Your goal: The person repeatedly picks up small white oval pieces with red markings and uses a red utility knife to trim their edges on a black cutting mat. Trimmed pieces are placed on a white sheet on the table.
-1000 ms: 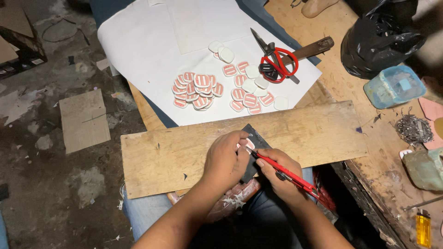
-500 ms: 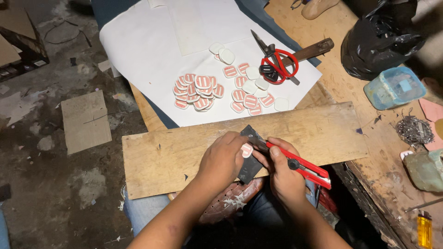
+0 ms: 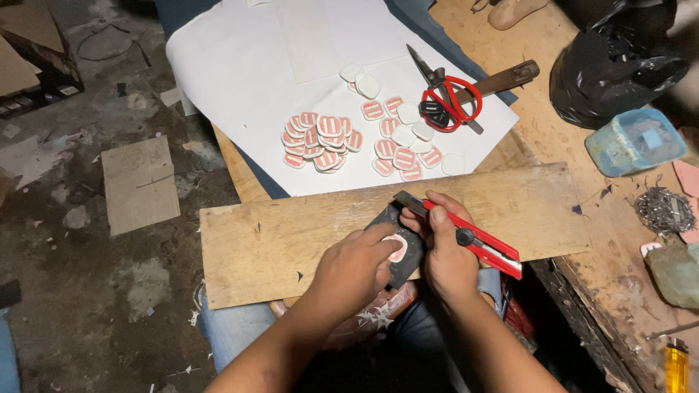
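Note:
My left hand (image 3: 357, 263) presses a small white-and-pink patch (image 3: 397, 249) down onto a dark cutting pad (image 3: 405, 263) that lies on a wooden board (image 3: 255, 240) across my lap. My right hand (image 3: 445, 251) grips a red utility knife (image 3: 473, 240), its blade tip at the pad's upper edge beside the patch. A pile of similar pink-striped patches (image 3: 320, 135) and several blank white ones (image 3: 364, 80) lie on a white sheet (image 3: 240, 65) beyond the board.
Red-handled scissors (image 3: 448, 98) and a wooden-handled tool (image 3: 502, 78) rest on the sheet's right side. A black plastic bag (image 3: 611, 62), a light blue container (image 3: 633, 140) and metal scraps (image 3: 661, 211) sit on the wooden bench at right. Cardboard (image 3: 140, 183) lies on the floor at left.
My right hand has shifted the knife so its blade points up-left at the pad's top edge. The left hand has moved over the patch and presses it down.

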The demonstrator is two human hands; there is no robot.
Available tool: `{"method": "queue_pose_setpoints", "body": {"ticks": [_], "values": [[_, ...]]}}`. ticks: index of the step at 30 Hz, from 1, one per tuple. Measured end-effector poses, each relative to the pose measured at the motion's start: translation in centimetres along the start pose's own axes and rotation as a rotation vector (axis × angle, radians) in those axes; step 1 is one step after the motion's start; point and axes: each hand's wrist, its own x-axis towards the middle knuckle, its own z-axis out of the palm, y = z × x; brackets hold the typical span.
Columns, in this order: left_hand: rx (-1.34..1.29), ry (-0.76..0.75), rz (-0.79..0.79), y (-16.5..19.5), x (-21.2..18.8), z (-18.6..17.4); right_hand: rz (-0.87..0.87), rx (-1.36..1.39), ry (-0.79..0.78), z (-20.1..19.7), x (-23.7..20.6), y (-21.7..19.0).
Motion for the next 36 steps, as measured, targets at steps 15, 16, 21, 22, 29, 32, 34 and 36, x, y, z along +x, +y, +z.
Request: {"method": "queue_pose_setpoints", "body": {"ticks": [15,16,21,22,29,32,34,36], "values": [[0.07,0.323,0.12,-2.4,0.2,3.1,-0.097,-0.586,-0.055,-1.6,-3.0,-0.1],[0.066,0.32,0.119,-2.4,0.2,3.1,-0.107,-0.614,-0.053,-1.5,-3.0,-0.2],[0.059,0.326,0.143,-2.5,0.2,3.0,-0.349,-0.855,-0.094,-0.9,-3.2,-1.0],[0.062,0.325,0.145,-2.5,0.2,3.1,-0.343,-0.846,-0.079,-0.6,-3.2,-1.1],[0.126,0.324,0.134,-2.4,0.0,3.4,-0.447,-0.943,-0.182,-0.1,-2.9,-2.7],[0.121,0.33,0.122,-2.2,0.1,3.3,-0.442,-0.965,-0.193,-0.2,-3.1,-3.3],[0.095,0.327,0.116,-2.2,0.1,3.1,-0.385,-0.948,-0.164,-0.4,-3.3,-3.5],[0.054,0.337,0.126,-2.2,0.2,2.9,-0.296,-0.916,-0.103,-0.5,-3.4,-3.4]]}}
